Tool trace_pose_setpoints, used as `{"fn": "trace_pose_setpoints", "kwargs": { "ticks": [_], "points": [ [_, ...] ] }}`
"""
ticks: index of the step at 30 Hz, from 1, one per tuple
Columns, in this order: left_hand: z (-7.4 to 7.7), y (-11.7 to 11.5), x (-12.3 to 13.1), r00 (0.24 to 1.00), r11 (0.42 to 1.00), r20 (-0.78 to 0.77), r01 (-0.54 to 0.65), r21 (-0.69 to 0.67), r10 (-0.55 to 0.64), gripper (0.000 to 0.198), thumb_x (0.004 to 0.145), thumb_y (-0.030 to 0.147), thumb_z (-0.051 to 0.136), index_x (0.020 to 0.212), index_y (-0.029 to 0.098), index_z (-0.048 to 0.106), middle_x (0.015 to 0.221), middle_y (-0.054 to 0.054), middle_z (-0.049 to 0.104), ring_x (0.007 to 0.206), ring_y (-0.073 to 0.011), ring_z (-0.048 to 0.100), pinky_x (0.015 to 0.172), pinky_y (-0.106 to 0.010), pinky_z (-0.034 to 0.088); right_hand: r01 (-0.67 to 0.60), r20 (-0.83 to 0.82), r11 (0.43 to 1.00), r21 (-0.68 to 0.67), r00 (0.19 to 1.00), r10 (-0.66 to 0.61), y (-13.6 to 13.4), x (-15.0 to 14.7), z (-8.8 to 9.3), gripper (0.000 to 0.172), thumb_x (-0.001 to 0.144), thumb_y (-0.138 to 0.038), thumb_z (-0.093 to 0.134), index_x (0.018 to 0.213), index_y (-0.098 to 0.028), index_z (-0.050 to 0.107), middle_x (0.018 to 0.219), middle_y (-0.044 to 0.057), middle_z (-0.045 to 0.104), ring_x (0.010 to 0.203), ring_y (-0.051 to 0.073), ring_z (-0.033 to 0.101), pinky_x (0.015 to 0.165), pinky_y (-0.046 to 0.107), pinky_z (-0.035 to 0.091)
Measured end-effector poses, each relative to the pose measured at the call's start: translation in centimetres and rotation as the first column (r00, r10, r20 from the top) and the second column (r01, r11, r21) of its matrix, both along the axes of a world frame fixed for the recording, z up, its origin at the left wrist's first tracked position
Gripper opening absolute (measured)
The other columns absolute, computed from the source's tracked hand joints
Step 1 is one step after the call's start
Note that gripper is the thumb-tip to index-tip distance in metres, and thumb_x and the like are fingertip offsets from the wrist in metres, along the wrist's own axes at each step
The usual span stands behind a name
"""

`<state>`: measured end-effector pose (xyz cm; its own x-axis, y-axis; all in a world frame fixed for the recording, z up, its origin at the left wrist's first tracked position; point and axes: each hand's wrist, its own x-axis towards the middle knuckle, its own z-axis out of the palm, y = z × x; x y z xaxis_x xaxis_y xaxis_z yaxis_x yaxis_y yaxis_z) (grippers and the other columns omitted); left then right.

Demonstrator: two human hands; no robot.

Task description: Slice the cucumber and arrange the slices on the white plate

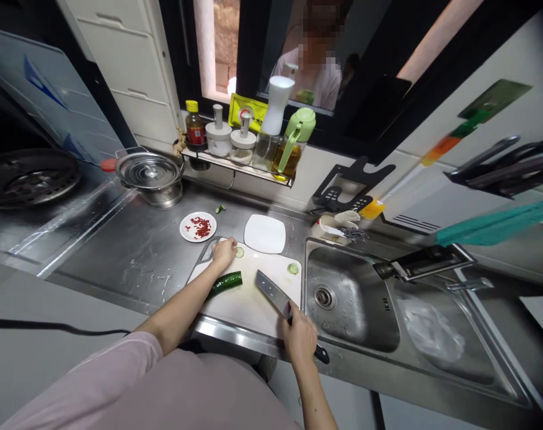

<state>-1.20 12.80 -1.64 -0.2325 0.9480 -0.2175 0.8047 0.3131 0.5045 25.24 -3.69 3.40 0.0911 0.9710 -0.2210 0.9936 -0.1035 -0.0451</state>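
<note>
My right hand (pixel 299 337) is wrapped around the black handle of a kitchen knife (pixel 272 294), its blade slanting over the white cutting board (pixel 253 307). Curled at the board's far left side, my left hand (pixel 224 255) has its fingertips at a thin cucumber slice (pixel 239 252); the grip is partly hidden. A dark green cucumber piece (pixel 229 282) lies on the board, its left end behind my left forearm. More cucumber slices (pixel 293 269) rest near the board's right edge.
Behind the board are a white plate (pixel 265 233) and a small plate with chopped red pieces (pixel 198 227). Cucumber scraps (pixel 220 209) lie beyond. A sink (pixel 349 298) adjoins on the right; a lidded steel pot (pixel 153 179) stands left. A condiment rack (pixel 240 165) hangs behind.
</note>
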Motion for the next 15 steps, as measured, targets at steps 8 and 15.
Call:
{"fn": "trace_pose_setpoints", "kwargs": {
  "ticks": [8,15],
  "points": [
    [0.10,-0.04,0.05,0.995,0.999,-0.100,-0.028,0.019,0.030,0.017,0.079,0.030,0.063,0.094,0.024,0.068,0.107,-0.008,0.069,0.104,-0.0271,0.058,0.091,-0.040,0.036,0.017,-0.010,1.000,-0.020,1.000,-0.017,0.52,0.13,-0.06,0.046,0.089,-0.025,0.050,0.134,-0.017,0.053,0.114,0.009,0.068,0.105,0.024,0.060,0.087,0.030,0.039],
    [0.53,-0.24,0.14,0.996,0.998,-0.071,-0.062,0.019,0.063,0.014,0.080,0.032,0.061,0.082,0.022,0.071,0.103,-0.009,0.069,0.102,-0.0281,0.058,0.090,-0.042,0.036,0.033,-0.062,0.999,-0.027,0.998,-0.035,0.80,-0.40,0.40,0.046,0.089,-0.025,0.049,0.134,-0.018,0.054,0.117,0.010,0.068,0.106,0.023,0.060,0.088,0.030,0.039]
  ]
}}
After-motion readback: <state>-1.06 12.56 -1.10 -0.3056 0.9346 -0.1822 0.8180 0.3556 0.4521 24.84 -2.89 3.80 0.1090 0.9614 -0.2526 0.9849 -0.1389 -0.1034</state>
